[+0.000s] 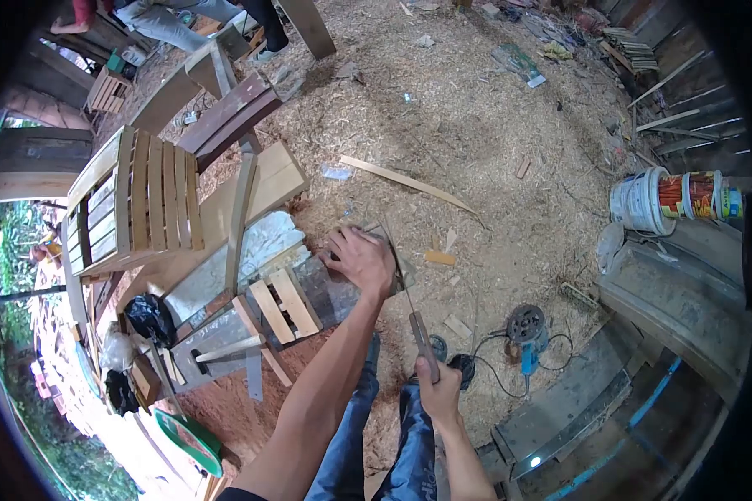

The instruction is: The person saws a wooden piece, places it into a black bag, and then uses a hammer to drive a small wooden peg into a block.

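Two hands (363, 260) (439, 389), seemingly one saw (420, 331)

- A broad dirt floor (485, 138) was strewn with pale shavings.
- A long, thin strip of light wood (409, 185) lay across it, near a small orange-yellow block (439, 257).
- A blue power tool with a dark round disc (530, 359) rested on the ground, a black cord beside it.
- A white plastic bucket (637, 203) sat beside a red-labelled container (689, 194).
- A pale wooden slatted box (139, 192) stood at the left, above a shiny black plastic bag (149, 319).
- Another person in light-blue trousers (163, 25) showed at the top left.
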A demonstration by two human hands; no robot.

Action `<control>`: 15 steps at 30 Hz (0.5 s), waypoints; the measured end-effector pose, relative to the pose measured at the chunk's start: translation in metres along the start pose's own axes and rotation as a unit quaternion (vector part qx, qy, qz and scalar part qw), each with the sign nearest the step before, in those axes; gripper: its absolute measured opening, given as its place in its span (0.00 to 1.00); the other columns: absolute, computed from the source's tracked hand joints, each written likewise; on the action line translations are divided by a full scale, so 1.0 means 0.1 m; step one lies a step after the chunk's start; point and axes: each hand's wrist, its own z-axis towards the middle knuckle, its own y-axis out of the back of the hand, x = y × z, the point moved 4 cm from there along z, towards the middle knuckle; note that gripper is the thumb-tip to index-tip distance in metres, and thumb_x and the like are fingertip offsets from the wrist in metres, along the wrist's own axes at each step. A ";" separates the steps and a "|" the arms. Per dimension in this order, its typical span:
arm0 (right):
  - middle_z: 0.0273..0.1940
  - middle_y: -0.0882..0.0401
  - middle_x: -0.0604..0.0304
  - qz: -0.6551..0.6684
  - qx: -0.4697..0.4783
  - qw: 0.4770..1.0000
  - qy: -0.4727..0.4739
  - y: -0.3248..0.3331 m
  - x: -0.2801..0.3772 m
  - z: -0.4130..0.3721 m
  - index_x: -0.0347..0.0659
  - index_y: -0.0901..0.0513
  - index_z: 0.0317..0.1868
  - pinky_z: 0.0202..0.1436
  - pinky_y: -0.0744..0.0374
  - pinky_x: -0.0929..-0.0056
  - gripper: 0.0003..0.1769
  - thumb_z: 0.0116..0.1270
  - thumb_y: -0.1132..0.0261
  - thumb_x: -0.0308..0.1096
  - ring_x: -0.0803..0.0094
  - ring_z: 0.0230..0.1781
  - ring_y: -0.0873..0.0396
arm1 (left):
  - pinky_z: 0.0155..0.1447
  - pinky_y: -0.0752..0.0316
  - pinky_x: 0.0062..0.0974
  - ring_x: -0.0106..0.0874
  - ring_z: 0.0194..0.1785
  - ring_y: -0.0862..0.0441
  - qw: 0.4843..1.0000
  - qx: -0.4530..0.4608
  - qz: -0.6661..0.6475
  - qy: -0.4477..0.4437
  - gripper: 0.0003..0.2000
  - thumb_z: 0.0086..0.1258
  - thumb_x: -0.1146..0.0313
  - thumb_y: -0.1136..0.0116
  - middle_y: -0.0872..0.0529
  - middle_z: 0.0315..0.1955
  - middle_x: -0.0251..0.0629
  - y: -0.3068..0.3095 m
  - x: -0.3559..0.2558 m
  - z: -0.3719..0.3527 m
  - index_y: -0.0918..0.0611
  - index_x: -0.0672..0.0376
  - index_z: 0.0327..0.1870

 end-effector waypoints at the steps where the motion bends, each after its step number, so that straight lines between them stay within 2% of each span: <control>1: 0.14 0.31 0.47 -0.013 0.011 1.000 -0.023 0.00 0.00 -0.02 0.31 0.21 0.26 0.20 0.32 0.66 0.18 0.68 0.39 0.39 0.65 0.13 0.26 | 0.67 0.45 0.48 0.43 0.55 0.29 1.000 -0.008 -0.016 0.003 0.10 0.69 0.66 0.54 0.26 0.46 0.44 0.01 -0.01 0.00 0.23 0.60 0.43; 3: 0.15 0.30 0.47 -0.029 0.019 0.998 -0.052 -0.05 -0.03 -0.09 0.31 0.21 0.26 0.20 0.32 0.66 0.18 0.68 0.39 0.39 0.64 0.13 0.26 | 0.67 0.45 0.48 0.43 0.55 0.29 0.999 -0.011 -0.032 0.005 0.10 0.69 0.66 0.55 0.26 0.46 0.44 0.02 -0.02 -0.02 0.22 0.60 0.43; 6: 0.15 0.29 0.48 -0.031 -0.003 0.999 -0.031 -0.16 -0.11 -0.10 0.31 0.20 0.26 0.20 0.32 0.66 0.18 0.68 0.39 0.38 0.66 0.14 0.25 | 0.68 0.46 0.49 0.42 0.56 0.29 1.000 -0.003 -0.027 0.013 0.10 0.70 0.66 0.55 0.26 0.46 0.43 0.04 -0.03 -0.01 0.22 0.59 0.44; 8: 0.11 0.42 0.58 0.000 -0.049 0.999 -0.004 -0.18 -0.15 -0.08 0.32 0.27 0.19 0.18 0.40 0.69 0.25 0.69 0.39 0.42 0.79 0.14 0.40 | 0.69 0.47 0.49 0.41 0.56 0.29 1.000 -0.006 -0.025 0.004 0.10 0.70 0.66 0.55 0.26 0.45 0.43 0.03 -0.02 0.00 0.22 0.58 0.44; 12: 0.11 0.44 0.57 0.007 -0.033 0.999 -0.009 -0.11 -0.14 -0.04 0.32 0.27 0.19 0.18 0.40 0.69 0.25 0.69 0.39 0.42 0.78 0.13 0.42 | 0.69 0.47 0.50 0.40 0.57 0.29 0.999 0.027 -0.017 0.026 0.11 0.71 0.65 0.56 0.26 0.46 0.42 0.02 -0.02 0.01 0.22 0.58 0.44; 14: 0.16 0.29 0.47 -0.040 -0.003 0.999 -0.029 -0.08 -0.17 -0.05 0.31 0.19 0.27 0.21 0.30 0.67 0.16 0.67 0.37 0.37 0.59 0.14 0.25 | 0.69 0.46 0.49 0.41 0.57 0.29 0.999 0.003 -0.030 0.024 0.11 0.72 0.64 0.56 0.26 0.46 0.43 0.04 -0.03 -0.01 0.22 0.58 0.44; 15: 0.16 0.29 0.47 -0.040 -0.004 0.999 -0.027 -0.06 -0.16 -0.05 0.31 0.19 0.27 0.21 0.30 0.67 0.16 0.67 0.37 0.37 0.59 0.14 0.25 | 0.69 0.46 0.49 0.41 0.57 0.29 0.999 0.002 -0.032 0.023 0.11 0.72 0.64 0.56 0.26 0.46 0.43 0.05 -0.03 -0.01 0.22 0.58 0.44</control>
